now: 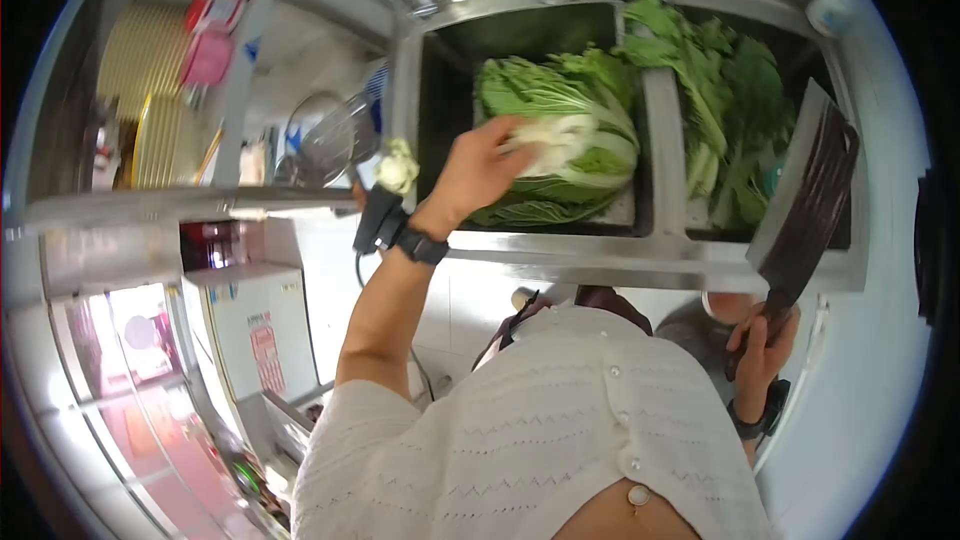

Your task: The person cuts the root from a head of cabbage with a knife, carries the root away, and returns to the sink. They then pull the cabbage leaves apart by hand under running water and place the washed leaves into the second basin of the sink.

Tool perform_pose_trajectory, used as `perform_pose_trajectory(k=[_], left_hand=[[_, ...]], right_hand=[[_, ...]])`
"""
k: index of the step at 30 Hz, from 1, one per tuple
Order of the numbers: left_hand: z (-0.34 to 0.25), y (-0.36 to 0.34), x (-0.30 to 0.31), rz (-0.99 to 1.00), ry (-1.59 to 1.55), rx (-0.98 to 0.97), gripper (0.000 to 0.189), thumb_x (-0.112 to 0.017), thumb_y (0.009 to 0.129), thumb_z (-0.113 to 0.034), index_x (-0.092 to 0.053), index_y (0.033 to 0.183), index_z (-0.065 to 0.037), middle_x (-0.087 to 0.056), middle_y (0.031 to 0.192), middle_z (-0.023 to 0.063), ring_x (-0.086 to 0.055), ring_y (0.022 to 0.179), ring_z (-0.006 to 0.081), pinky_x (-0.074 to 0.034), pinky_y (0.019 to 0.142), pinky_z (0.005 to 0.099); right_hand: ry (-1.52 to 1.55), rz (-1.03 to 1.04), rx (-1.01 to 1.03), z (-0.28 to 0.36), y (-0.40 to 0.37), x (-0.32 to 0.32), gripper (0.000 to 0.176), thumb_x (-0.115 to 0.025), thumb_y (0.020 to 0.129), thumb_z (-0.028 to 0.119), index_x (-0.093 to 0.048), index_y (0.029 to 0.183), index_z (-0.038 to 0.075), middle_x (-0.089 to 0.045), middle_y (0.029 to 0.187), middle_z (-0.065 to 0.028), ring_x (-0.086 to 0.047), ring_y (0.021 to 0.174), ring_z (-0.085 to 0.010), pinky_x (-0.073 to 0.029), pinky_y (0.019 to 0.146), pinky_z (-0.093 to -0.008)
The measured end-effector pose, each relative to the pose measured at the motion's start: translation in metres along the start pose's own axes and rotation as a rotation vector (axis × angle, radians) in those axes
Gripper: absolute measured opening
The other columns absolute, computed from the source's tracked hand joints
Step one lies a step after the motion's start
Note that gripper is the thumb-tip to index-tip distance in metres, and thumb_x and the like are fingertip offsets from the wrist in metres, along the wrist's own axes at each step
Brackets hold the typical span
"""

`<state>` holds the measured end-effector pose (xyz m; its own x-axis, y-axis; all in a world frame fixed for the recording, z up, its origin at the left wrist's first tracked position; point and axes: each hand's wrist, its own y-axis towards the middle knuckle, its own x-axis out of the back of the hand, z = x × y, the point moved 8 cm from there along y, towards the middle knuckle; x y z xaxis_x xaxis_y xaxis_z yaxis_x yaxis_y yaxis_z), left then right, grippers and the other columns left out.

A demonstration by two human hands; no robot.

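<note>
My left hand [482, 172] reaches over the left sink basin, its blurred fingers at the pale stem end of a large napa cabbage [590, 165]. Motion blur hides whether those fingers grip the leaves or only touch them. The cabbage lies on its side in the basin, green leaves loose around it. Off to the right and below the sink's front edge, my right hand [762, 345] is closed around the handle of a broad, dark-bladed cleaver [808, 205]. The blade points up past the right basin. A cut-off pale cabbage piece [397, 168] sits left of the sink.
Leafy greens [730, 100] fill much of the right basin, across a steel divider [664, 150]. A clear bowl [335, 135] stands on the left counter, near a rack with yellow ribbed items [150, 60] and a pink container [207, 58]. A white cabinet [250, 330] stands lower left.
</note>
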<state>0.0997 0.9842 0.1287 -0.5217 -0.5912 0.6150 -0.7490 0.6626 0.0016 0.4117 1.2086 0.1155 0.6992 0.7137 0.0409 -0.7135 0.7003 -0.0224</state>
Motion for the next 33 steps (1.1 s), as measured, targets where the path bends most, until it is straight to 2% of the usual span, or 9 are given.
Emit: perform_pose_trajectory(k=[4,5,6,8,10,16,23,29,33], left_hand=[[0.160,-0.067,0.108,-0.487,-0.286,0.403,0.026,-0.062,0.075,-0.014,-0.058,0.097,0.001,-0.062,0.080,0.0147,-0.060,0.070,0.0165,-0.047,0.063,0.0271],[0.175,-0.073,0.135,-0.475,0.291,0.378,0.025,-0.063,0.074,-0.018,-0.062,0.092,0.000,-0.063,0.076,0.0105,-0.058,0.069,0.0128,-0.045,0.063,0.0245],[0.216,-0.075,0.145,-0.467,0.333,0.244,0.028,-0.064,0.072,-0.024,-0.064,0.089,-0.001,-0.063,0.075,0.0110,-0.059,0.070,0.0157,-0.046,0.063,0.0264],[0.214,-0.089,0.142,-0.355,0.471,0.558,0.032,-0.065,0.070,-0.028,-0.064,0.091,-0.003,-0.063,0.077,0.0129,-0.061,0.071,0.0205,-0.046,0.064,0.0285],[0.281,-0.085,0.116,-0.255,0.293,0.423,0.035,-0.067,0.067,-0.030,-0.064,0.092,-0.005,-0.063,0.082,0.0148,-0.061,0.073,0.0252,-0.047,0.067,0.0333],[0.221,-0.102,0.107,-0.603,0.355,-0.064,0.025,-0.064,0.065,-0.016,-0.064,0.086,-0.003,-0.050,0.088,0.0182,-0.053,0.081,0.0324,-0.044,0.071,0.0393],[0.157,-0.184,0.159,-0.810,-0.040,0.262,0.025,-0.067,0.071,-0.017,-0.061,0.087,0.001,-0.053,0.083,0.0123,-0.053,0.076,0.0243,-0.043,0.066,0.0303],[0.134,-0.395,0.177,-1.101,-0.738,0.451,0.026,-0.059,0.081,-0.012,-0.054,0.102,0.002,-0.057,0.093,0.0046,-0.052,0.080,0.0079,-0.044,0.067,0.0229],[0.156,-0.528,0.154,-1.429,-0.879,0.409,0.030,-0.056,0.083,-0.009,-0.049,0.110,0.001,-0.057,0.095,0.0041,-0.053,0.082,0.0088,-0.044,0.071,0.0229]], right_hand=[[-0.078,0.205,0.082,0.003,0.009,-0.066,0.018,-0.045,0.088,0.015,-0.039,0.097,0.001,-0.048,0.068,-0.0038,-0.042,0.046,-0.0080,-0.034,0.043,-0.0210],[-0.045,0.286,0.078,0.003,0.009,-0.084,0.016,-0.044,0.088,0.015,-0.039,0.095,0.001,-0.047,0.066,-0.0031,-0.042,0.045,-0.0080,-0.034,0.043,-0.0205],[-0.047,0.320,0.099,0.006,0.007,-0.100,0.016,-0.044,0.088,0.015,-0.039,0.095,0.001,-0.047,0.066,-0.0031,-0.042,0.045,-0.0080,-0.034,0.043,-0.0205],[0.008,0.337,-0.059,0.012,-0.014,-0.113,0.014,-0.043,0.087,0.013,-0.039,0.094,0.002,-0.046,0.065,-0.0029,-0.041,0.045,-0.0078,-0.035,0.043,-0.0199],[-0.033,0.398,-0.028,0.018,-0.028,-0.130,0.015,-0.043,0.087,0.012,-0.039,0.097,0.002,-0.045,0.066,-0.0035,-0.041,0.045,-0.0082,-0.035,0.041,-0.0202],[-0.069,0.480,-0.075,0.021,-0.070,-0.170,0.026,-0.044,0.086,0.013,-0.035,0.108,0.001,-0.046,0.069,-0.0039,-0.040,0.043,-0.0080,-0.035,0.038,-0.0212],[-0.140,0.832,-0.064,0.027,-0.057,-0.235,0.035,-0.048,0.081,0.012,-0.036,0.109,-0.004,-0.048,0.070,-0.0044,-0.044,0.047,-0.0082,-0.038,0.043,-0.0216],[-0.155,1.323,0.219,0.053,-0.101,-0.338,0.040,-0.053,0.076,0.004,-0.038,0.111,-0.007,-0.052,0.065,-0.0039,-0.050,0.050,-0.0084,-0.040,0.048,-0.0220],[-0.130,1.513,0.090,0.060,-0.162,-0.415,0.038,-0.052,0.077,0.005,-0.039,0.111,-0.006,-0.052,0.064,-0.0032,-0.050,0.049,-0.0079,-0.041,0.047,-0.0222]])
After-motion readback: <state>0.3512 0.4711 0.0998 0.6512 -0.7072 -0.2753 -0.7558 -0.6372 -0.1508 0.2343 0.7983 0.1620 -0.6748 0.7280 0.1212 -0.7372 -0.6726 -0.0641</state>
